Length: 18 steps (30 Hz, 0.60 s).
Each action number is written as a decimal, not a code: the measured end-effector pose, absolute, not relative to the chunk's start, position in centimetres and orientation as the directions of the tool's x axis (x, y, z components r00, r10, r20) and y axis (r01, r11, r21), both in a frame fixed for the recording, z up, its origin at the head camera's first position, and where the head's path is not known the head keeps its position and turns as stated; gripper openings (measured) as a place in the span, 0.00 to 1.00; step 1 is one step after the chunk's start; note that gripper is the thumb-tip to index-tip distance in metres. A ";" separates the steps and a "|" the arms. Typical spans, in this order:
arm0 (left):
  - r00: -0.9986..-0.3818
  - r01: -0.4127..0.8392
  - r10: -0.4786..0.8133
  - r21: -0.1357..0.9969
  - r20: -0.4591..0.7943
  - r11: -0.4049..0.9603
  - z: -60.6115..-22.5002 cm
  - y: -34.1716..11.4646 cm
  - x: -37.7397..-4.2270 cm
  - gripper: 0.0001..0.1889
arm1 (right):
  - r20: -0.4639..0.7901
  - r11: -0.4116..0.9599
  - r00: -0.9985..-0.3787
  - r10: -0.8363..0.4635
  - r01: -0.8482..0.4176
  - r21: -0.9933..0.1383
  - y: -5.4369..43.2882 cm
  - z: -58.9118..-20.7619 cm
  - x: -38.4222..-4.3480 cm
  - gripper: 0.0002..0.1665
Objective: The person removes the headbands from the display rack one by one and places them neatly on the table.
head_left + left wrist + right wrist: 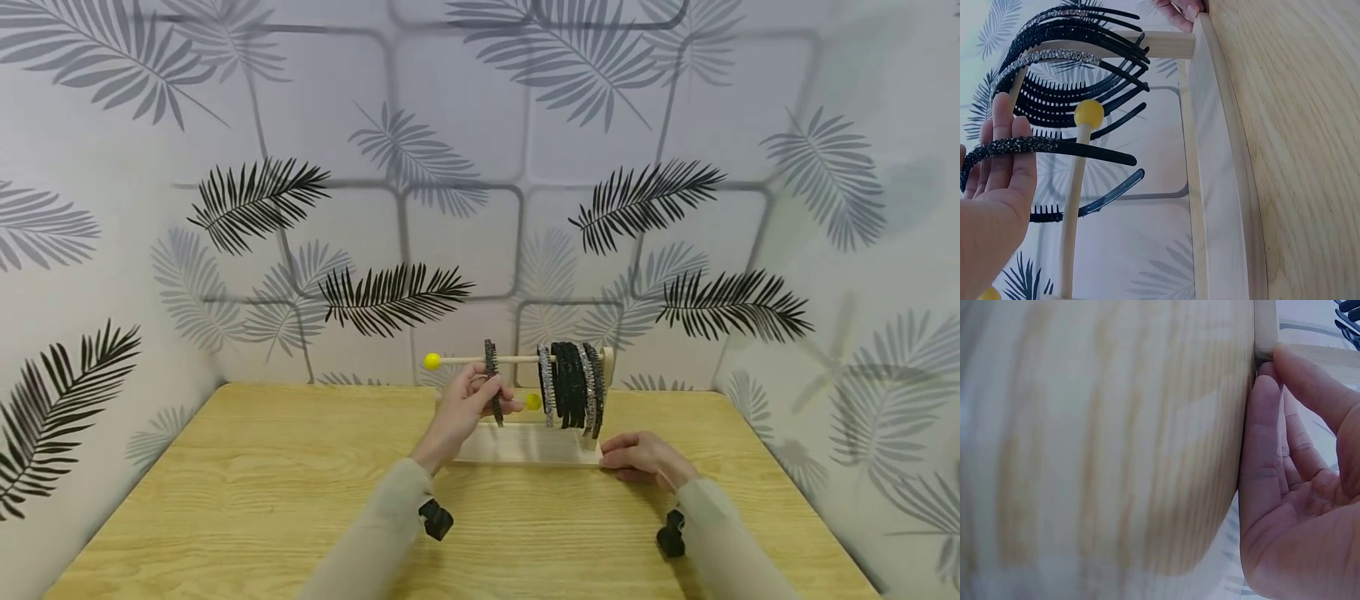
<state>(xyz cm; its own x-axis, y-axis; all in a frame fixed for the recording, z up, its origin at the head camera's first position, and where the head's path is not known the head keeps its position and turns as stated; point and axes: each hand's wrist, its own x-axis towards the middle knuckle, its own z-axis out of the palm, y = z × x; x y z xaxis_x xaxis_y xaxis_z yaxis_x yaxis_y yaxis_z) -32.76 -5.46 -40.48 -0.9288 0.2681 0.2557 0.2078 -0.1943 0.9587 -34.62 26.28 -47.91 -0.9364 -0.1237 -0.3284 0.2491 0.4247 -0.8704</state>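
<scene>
A wooden headband stand [517, 446] stands on the table with a horizontal rod tipped by a yellow ball [432, 362]. My left hand [467, 407] holds a black glittery headband [491, 358] near the rod's left part; in the left wrist view, fingers lie behind its sparkly band [1085, 149]. Several black and silver headbands [573, 387] hang together at the rod's right end, toothed inside. At the base's right end, my right hand [641, 457] pinches the corner between thumb and fingers, as the right wrist view [1310, 506] shows.
A second yellow ball [532, 402] shows lower, behind the left hand's fingertips. The wood-grain table [300, 483] reaches back to a wall [465, 233] with a leaf pattern. Black cameras [437, 519] are strapped to both wrists.
</scene>
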 end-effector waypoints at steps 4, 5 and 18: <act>-0.932 0.207 0.267 0.964 0.246 -0.167 -40.5 -5.9 -32.8 0.10 | -0.331 0.419 -0.935 -0.131 0.250 -0.873 26.4 -48.1 -34.5 0.25; -0.932 0.209 0.266 0.966 0.244 -0.155 -40.6 -6.1 -32.8 0.10 | -0.331 0.417 -0.934 -0.132 0.251 -0.874 26.5 -48.1 -34.5 0.25; -0.951 0.223 0.187 0.965 0.247 -0.141 -41.3 -8.3 -31.9 0.12 | -0.335 0.442 -0.934 -0.127 0.248 -0.862 26.3 -48.0 -34.7 0.24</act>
